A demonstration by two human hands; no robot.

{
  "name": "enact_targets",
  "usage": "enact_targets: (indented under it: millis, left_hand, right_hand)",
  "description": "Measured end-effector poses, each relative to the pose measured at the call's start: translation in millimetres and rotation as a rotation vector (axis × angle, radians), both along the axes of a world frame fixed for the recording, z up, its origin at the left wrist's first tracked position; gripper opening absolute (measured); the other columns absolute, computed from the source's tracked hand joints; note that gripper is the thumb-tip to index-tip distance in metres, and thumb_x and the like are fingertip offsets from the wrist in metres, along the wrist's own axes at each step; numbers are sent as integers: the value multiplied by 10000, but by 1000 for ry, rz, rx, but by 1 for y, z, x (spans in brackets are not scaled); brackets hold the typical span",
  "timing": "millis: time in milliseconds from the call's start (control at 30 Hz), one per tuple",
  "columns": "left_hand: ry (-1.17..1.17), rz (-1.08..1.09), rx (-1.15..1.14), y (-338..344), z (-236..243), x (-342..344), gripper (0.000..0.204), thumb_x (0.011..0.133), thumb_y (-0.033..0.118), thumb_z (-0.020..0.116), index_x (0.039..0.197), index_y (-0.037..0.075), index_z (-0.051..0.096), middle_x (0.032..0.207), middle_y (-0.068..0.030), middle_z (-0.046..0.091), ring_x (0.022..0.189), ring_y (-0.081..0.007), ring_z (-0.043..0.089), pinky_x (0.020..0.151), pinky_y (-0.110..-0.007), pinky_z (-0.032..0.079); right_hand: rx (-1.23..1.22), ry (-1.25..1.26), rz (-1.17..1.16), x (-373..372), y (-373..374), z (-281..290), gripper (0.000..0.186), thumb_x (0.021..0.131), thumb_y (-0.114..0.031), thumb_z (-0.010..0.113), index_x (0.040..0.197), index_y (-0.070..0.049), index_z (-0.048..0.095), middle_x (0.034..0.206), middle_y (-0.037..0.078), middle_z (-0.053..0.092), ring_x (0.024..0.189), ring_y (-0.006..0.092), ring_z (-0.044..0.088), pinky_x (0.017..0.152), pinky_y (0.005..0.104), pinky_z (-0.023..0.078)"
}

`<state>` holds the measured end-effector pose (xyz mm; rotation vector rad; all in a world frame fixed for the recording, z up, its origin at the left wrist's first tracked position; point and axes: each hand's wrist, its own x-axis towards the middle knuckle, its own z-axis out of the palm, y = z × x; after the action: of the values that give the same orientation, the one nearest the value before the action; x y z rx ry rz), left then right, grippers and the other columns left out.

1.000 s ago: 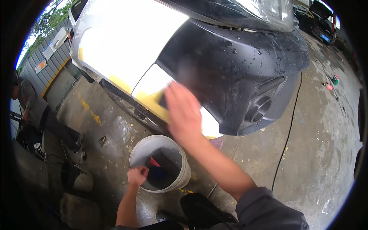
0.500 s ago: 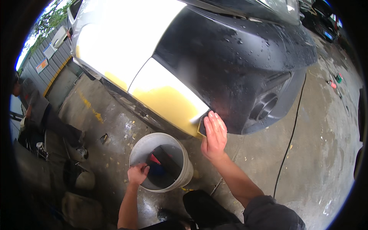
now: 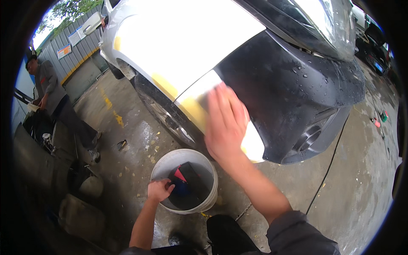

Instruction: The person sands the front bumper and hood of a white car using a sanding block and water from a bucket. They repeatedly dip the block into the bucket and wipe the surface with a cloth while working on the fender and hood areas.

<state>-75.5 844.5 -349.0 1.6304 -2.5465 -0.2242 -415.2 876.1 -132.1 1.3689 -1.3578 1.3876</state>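
My right hand (image 3: pixel 225 123) lies flat with fingers apart on the pale yellow-white fender (image 3: pixel 187 55) of a car, just left of its wet black bumper (image 3: pixel 293 93). Whatever may lie under the palm is hidden. My left hand (image 3: pixel 159 190) grips the near rim of a white bucket (image 3: pixel 211 187) that stands on the wet concrete below the fender. Inside the bucket lie a dark block, a red piece and something blue (image 3: pixel 187 182).
The car's front wheel (image 3: pixel 168 121) is just behind the bucket. A person in a grey jacket (image 3: pixel 49 87) stands at the far left by dark equipment. Tubs (image 3: pixel 80 216) sit at lower left. A black cable (image 3: pixel 329 168) runs across the floor on the right.
My right hand slid down to the fender's lower end, then came back up onto the panel. The left hand stayed on the bucket rim.
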Motion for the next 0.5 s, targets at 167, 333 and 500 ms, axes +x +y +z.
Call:
enact_targets:
  millis: [167, 333, 500]
  left_hand:
    - [21, 0, -22, 6, -7, 22, 324, 862, 443, 751, 1040, 173, 775, 727, -24, 728, 756, -266, 730, 750, -433, 576]
    - [66, 14, -25, 1, -2, 8, 315, 866, 439, 752, 1032, 173, 776, 732, -18, 732, 747, -266, 729, 756, -422, 575]
    - [84, 29, -25, 2, -2, 15, 308, 864, 442, 752, 1022, 179, 779, 731, -19, 732, 755, -263, 730, 761, -418, 573]
  right_hand:
    - [53, 60, 44, 1, 8, -15, 442, 830, -22, 648, 1268, 24, 683, 1367, 176, 662, 1275, 317, 610, 1026, 433, 466]
    - [23, 183, 10, 8, -11, 18, 410, 832, -16, 641, 1238, 15, 696, 1322, 159, 687, 1244, 299, 623, 995, 406, 477]
    - [84, 225, -2, -14, 13, -6, 444, 834, -19, 647, 1277, -5, 680, 1351, 134, 676, 1226, 298, 631, 986, 415, 483]
